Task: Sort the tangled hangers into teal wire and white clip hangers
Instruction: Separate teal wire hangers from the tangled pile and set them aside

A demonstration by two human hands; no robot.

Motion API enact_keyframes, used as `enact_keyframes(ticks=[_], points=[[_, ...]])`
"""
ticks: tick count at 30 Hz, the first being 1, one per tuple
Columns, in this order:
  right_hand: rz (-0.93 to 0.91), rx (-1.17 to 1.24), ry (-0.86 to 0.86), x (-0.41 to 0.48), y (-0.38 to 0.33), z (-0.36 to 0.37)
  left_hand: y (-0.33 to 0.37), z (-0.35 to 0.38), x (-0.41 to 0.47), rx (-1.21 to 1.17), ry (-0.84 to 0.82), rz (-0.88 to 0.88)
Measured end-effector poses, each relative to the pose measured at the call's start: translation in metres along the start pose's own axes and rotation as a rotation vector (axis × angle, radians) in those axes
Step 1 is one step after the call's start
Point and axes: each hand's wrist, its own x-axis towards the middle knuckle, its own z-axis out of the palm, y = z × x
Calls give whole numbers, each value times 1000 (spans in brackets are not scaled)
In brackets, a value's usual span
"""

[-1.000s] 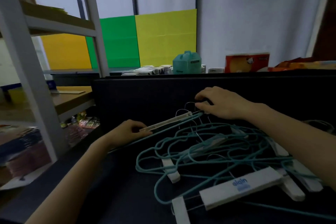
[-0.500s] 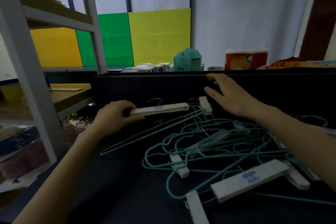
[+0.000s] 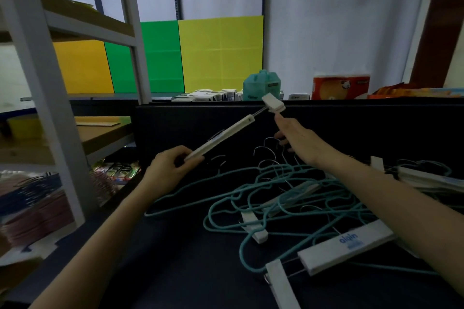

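My left hand [image 3: 170, 168] grips the near end of a white clip hanger [image 3: 223, 137], raised and slanting up to the right, its far clip in the air by the black back panel. My right hand [image 3: 298, 137] is open with straight fingers, its fingertip just under that clip. Below lies a tangle of teal wire hangers [image 3: 276, 198] on the dark tabletop [image 3: 175, 258]. More white clip hangers are caught in the tangle: one with blue lettering [image 3: 346, 246] at the front right, a small clip [image 3: 253, 228] in the middle.
A stack of white clip hangers [image 3: 426, 178] lies at the right edge. A grey shelf rack [image 3: 42, 83] stands to the left. Behind the black back panel [image 3: 351, 118] sit a teal container [image 3: 261, 85], small boxes and an orange packet [image 3: 341, 86].
My left hand has lifted the white clip hanger clear of the tangle and tilted its far end upward. My right hand came off the pile, opened and rose toward the hanger's far clip.
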Motion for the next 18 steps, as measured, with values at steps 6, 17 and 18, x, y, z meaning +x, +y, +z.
enact_keyframes(ticks=[6,17,18], points=[[-41,-336,-241,-15,-7,4,4,-8,-1,54,81,26],[-109,-741,-374,-13,-12,34,-7,-57,-34,273,136,72],[-98,-729,-386,-14,-11,35,-8,-59,-38,283,139,79]])
